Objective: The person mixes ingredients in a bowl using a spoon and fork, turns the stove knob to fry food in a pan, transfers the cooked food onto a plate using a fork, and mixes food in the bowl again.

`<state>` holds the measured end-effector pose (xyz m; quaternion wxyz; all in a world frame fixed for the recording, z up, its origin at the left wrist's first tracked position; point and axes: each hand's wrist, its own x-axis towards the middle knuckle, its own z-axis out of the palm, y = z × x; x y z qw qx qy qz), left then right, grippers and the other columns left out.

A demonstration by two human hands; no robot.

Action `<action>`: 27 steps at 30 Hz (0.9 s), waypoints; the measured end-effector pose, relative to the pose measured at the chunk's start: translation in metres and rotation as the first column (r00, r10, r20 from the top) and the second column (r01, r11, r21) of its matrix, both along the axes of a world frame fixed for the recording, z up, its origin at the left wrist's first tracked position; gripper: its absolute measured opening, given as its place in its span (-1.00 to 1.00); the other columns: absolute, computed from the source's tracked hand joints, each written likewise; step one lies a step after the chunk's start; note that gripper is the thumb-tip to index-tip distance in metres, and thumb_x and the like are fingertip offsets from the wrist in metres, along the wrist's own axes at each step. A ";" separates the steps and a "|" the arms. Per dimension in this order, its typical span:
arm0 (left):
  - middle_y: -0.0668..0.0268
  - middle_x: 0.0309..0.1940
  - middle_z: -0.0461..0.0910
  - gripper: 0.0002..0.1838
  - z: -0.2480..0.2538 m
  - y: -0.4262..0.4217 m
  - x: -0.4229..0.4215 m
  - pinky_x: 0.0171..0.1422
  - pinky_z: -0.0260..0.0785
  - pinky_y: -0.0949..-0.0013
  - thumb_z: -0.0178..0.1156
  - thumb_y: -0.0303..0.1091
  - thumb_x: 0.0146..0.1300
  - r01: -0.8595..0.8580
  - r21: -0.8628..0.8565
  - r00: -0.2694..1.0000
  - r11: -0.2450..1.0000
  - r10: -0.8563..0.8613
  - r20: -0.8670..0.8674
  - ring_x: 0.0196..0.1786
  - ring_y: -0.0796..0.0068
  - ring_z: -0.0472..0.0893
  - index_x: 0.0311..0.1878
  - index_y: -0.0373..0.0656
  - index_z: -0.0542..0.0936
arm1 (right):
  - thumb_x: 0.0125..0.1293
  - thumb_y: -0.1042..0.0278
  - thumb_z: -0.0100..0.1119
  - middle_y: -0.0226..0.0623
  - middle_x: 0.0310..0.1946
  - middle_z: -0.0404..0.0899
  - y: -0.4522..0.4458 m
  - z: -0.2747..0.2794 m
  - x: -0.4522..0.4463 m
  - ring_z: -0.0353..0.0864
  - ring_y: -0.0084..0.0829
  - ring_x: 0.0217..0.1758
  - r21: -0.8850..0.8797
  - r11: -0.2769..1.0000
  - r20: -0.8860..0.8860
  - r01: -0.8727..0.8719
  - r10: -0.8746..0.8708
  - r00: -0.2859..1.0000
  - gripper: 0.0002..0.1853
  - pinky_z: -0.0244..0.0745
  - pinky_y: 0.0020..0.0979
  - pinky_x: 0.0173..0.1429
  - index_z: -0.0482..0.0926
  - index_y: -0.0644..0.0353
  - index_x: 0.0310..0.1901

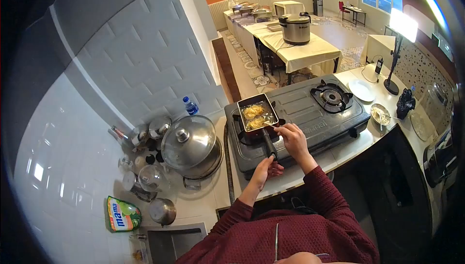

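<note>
A square frying pan [241, 117] sits on the left burner of the black gas stove [302, 113]. Two golden, ragged-edged pieces of food [253, 112] lie in bubbling oil inside it. The pan's black handle [269, 144] points toward me, and my left hand [264, 171] is closed around its end. Just right of the handle, my right hand [294, 140] pinches a thin metal utensil [271, 125]. Its tip reaches over the pan's near right corner, by the nearer piece. The utensil's working end is too small to make out.
Right of the stove are a white plate [362, 90], a bowl of pale mixture [380, 114] and a lamp [391, 87]. A large lidded pot [189, 143], jars and a sink [175, 242] stand left. The right burner [332, 96] holds nothing.
</note>
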<state>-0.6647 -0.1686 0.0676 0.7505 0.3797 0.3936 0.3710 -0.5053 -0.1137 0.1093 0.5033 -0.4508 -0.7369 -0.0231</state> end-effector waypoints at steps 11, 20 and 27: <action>0.17 -0.35 0.58 -0.63 -0.007 0.003 -0.001 -0.18 0.42 0.40 -0.10 0.02 0.30 0.008 0.016 1.000 1.000 -0.008 -0.005 -0.33 0.40 0.58 -0.26 -0.15 0.39 | -0.03 0.57 0.09 -0.34 -0.46 0.50 -0.001 0.010 -0.003 0.48 -0.28 -0.34 0.009 1.000 -0.035 0.009 -0.009 0.999 -0.80 0.40 -0.33 -0.26 0.58 0.13 -0.31; 0.17 -0.35 0.58 -0.62 -0.005 0.002 -0.001 -0.17 0.41 0.41 -0.12 0.01 0.30 0.002 0.014 1.000 1.000 -0.002 -0.009 -0.33 0.40 0.58 -0.26 -0.15 0.40 | -0.09 0.55 0.10 -0.35 -0.48 0.48 0.001 0.002 -0.012 0.48 -0.29 -0.35 0.022 0.999 0.058 -0.036 0.035 0.998 -0.79 0.40 -0.33 -0.26 0.58 0.13 -0.34; 0.19 -0.35 0.58 -0.64 -0.003 0.001 -0.001 -0.16 0.40 0.42 -0.11 0.00 0.31 -0.001 0.010 1.000 1.000 0.001 -0.006 -0.33 0.42 0.58 -0.26 -0.14 0.40 | -0.03 0.54 0.10 -0.36 -0.49 0.49 0.002 0.002 0.001 0.47 -0.30 -0.36 0.013 1.000 0.030 0.019 -0.020 0.999 -0.83 0.39 -0.33 -0.27 0.57 0.11 -0.35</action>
